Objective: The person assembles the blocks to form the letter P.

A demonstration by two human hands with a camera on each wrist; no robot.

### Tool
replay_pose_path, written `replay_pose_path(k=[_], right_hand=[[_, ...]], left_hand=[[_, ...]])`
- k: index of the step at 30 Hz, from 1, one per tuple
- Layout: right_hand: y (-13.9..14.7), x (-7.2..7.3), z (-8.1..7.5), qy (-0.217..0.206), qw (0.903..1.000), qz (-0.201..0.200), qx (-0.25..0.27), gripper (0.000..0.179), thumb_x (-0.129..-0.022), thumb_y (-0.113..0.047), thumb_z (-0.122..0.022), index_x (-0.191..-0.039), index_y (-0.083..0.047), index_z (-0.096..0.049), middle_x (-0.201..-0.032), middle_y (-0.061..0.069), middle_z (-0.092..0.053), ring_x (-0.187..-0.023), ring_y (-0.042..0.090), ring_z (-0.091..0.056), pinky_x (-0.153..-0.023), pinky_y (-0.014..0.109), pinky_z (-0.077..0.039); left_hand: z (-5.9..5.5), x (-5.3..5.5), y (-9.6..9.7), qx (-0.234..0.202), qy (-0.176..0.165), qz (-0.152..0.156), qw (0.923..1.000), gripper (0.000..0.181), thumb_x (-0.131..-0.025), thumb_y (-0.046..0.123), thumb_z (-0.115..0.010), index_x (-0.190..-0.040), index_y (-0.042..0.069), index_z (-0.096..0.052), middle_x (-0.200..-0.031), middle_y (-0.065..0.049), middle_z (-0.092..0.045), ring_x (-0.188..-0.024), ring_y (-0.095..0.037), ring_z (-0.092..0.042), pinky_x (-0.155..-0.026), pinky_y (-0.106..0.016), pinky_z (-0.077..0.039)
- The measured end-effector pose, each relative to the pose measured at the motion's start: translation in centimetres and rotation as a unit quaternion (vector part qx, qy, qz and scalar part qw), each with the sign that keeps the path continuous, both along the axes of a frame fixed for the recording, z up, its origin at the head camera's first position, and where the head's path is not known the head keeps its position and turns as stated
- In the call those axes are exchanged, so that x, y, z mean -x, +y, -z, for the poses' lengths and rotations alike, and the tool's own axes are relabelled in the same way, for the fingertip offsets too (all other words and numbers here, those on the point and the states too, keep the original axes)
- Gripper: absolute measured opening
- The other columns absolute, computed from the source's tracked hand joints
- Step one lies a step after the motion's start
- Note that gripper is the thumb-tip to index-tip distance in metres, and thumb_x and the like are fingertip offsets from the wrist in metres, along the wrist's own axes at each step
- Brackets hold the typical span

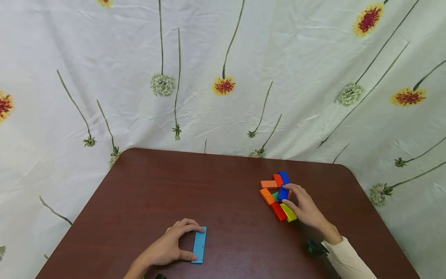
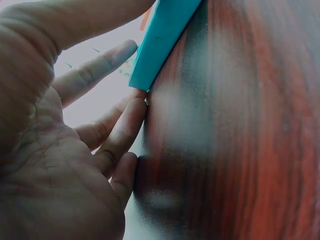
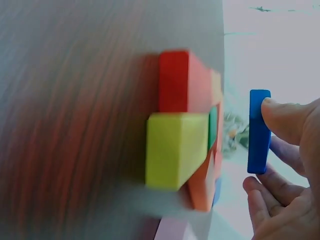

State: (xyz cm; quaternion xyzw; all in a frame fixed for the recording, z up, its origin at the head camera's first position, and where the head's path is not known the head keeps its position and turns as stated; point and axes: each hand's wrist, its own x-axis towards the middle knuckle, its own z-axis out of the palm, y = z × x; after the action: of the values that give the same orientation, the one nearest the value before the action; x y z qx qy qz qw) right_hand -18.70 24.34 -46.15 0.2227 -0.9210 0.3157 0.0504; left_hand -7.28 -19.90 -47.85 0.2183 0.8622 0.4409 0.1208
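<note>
In the head view my left hand [image 1: 167, 246] is at the front of the table, thumb and index finger at the two ends of a light blue rectangular block [image 1: 199, 246]. Seen from the left wrist, this block [image 2: 162, 45] lies close over the wood, the other fingers spread beneath. Further back and right, my right hand [image 1: 306, 207] pinches a blue block [image 1: 283, 193] between thumb and fingertips. The right wrist view shows this blue block [image 3: 259, 132] raised apart from the cluster, where a yellow block [image 3: 165, 150] and a red block [image 3: 175, 82] lie nearest.
Around the held blue block lie an orange block [image 1: 267, 196], another orange one [image 1: 268, 185], a partly hidden green block [image 1: 275, 195] and a second blue block [image 1: 284, 177]. The dark brown table [image 1: 195, 186] ends at a flowered white cloth [image 1: 216, 116].
</note>
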Motion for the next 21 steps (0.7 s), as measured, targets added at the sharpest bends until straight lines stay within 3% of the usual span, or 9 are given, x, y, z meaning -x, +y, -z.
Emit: replay_pose_path(k=[2, 8, 13, 21], right_hand=[[-0.6, 0.1, -0.1, -0.011, 0.9999, 0.001, 0.005, 0.051, -0.094, -0.011, -0.069, -0.14, -0.001, -0.05, -0.143, 0.025, -0.047, -0.129, 0.046, -0.046, -0.1, 0.066, -0.042], [-2.8, 0.1, -0.2, -0.023, 0.9995, -0.006, 0.021, 0.051, -0.094, -0.017, -0.071, -0.14, -0.006, -0.052, -0.144, 0.021, -0.05, -0.128, 0.044, -0.051, -0.095, 0.058, -0.05], [-4.9, 0.0, -0.1, -0.003, 0.9993, -0.03, 0.022, 0.05, -0.093, -0.02, -0.072, -0.138, -0.006, -0.055, -0.141, 0.016, -0.054, -0.127, 0.038, -0.054, -0.101, 0.057, -0.047], [-8.3, -0.7, 0.0, -0.019, 0.9975, -0.059, 0.033, 0.049, -0.094, -0.024, -0.071, -0.138, -0.009, -0.056, -0.142, 0.012, -0.053, -0.13, 0.033, -0.052, -0.106, 0.055, -0.043]], left_hand=[[-0.1, 0.0, 0.0, -0.001, -0.005, -0.001, 1.0, 0.058, -0.077, 0.048, -0.082, -0.13, 0.034, -0.062, -0.134, 0.006, -0.049, -0.127, -0.034, -0.041, -0.099, -0.066, -0.028], [-0.2, -0.1, 0.0, 0.001, -0.008, -0.001, 1.0, 0.059, -0.077, 0.048, -0.082, -0.13, 0.034, -0.061, -0.132, 0.007, -0.049, -0.128, -0.033, -0.04, -0.099, -0.066, -0.028], [-0.1, -0.1, 0.0, -0.001, -0.001, 0.001, 1.0, 0.059, -0.078, 0.049, -0.081, -0.131, 0.034, -0.061, -0.132, 0.008, -0.049, -0.126, -0.031, -0.041, -0.099, -0.066, -0.028], [0.1, -0.1, 0.0, 0.001, 0.009, 0.0, 1.0, 0.058, -0.078, 0.05, -0.081, -0.131, 0.035, -0.061, -0.133, 0.01, -0.05, -0.125, -0.027, -0.041, -0.1, -0.063, -0.029]])
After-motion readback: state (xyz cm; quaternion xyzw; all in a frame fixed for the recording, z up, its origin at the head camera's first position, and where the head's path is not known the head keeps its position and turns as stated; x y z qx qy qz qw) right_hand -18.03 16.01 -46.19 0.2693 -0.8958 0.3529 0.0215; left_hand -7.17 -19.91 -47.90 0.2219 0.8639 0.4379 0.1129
